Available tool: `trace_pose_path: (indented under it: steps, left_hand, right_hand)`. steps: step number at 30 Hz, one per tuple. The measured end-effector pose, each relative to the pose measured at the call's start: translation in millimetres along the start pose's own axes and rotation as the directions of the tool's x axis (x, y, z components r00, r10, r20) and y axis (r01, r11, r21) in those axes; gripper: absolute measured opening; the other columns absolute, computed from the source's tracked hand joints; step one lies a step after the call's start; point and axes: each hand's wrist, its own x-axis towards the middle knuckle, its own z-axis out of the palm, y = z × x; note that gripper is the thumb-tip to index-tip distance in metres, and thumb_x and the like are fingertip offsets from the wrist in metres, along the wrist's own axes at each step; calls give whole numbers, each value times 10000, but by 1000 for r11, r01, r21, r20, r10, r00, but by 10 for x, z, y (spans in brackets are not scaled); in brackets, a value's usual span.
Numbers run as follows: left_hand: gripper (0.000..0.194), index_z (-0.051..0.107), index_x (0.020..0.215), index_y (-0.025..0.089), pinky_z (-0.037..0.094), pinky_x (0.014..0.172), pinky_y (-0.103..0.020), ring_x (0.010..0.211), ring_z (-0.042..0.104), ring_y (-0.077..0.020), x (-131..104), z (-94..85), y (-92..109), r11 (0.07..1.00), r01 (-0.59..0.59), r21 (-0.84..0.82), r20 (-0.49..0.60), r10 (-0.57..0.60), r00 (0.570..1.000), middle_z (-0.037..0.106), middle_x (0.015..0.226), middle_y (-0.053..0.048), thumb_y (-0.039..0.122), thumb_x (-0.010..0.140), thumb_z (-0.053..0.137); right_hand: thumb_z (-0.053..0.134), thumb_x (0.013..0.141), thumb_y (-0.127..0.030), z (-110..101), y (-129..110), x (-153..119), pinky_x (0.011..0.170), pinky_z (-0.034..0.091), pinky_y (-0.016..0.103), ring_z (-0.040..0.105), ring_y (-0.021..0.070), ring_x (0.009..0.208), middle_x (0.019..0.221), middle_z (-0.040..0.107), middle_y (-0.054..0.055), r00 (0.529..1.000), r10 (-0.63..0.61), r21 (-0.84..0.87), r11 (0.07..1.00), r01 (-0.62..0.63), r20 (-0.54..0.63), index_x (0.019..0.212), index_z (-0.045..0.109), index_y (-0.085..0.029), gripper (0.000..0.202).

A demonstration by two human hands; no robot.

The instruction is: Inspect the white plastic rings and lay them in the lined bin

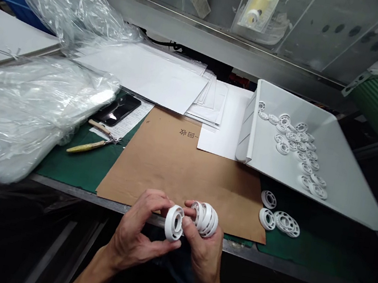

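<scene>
Between the thumb and fingers of my left hand (136, 232) is one white plastic ring (171, 223), tilted so its slotted inside faces right. My right hand (205, 254) is closed around a short stack of similar white rings (207, 220), and its thumb reaches over to the single ring. Both hands are just over the table's front edge, in front of a brown cardboard sheet (183, 174). Several loose rings (286, 223) lie on the green mat to the right.
A grey tray (345, 188) at the right holds several white rings. Yellow-handled pliers (91, 146) and a black phone (119, 109) lie left of the cardboard. White paper sheets (164, 76) are stacked behind. Clear plastic bags (26, 108) cover the left side.
</scene>
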Motion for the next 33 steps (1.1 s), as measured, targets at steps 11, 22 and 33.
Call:
trace_pose_path:
  steps: [11,22,33]
  left_hand:
    - [516,635,1077,227,568,731,-267,889,688,-196,24,-39,43,992,128,-21,-55,-129,990,676,977,-47,670,843,758]
    - [503,661,1032,243,545,725,-253,853,676,-181,-37,-44,-17,958,245,-150,-79,-258,963,674,942,-28,694,830,757]
    - [469,624,1130,270,587,767,-285,912,723,-211,-93,-62,17,932,303,-199,25,-305,952,692,1034,-29,415,769,886]
  right_hand:
    - [861,822,-436,36,19,-28,947,560,329,708,262,1082,1129,778,93,999,9,69,998,-12,37,917,863,-231,226]
    - [841,867,-435,10,62,-23,962,522,280,688,225,1084,1141,763,55,984,65,130,988,-87,169,941,863,-246,204]
    - [849,869,-346,9,110,-46,989,527,288,693,216,1076,1114,777,27,976,6,334,939,-80,218,975,853,-268,132]
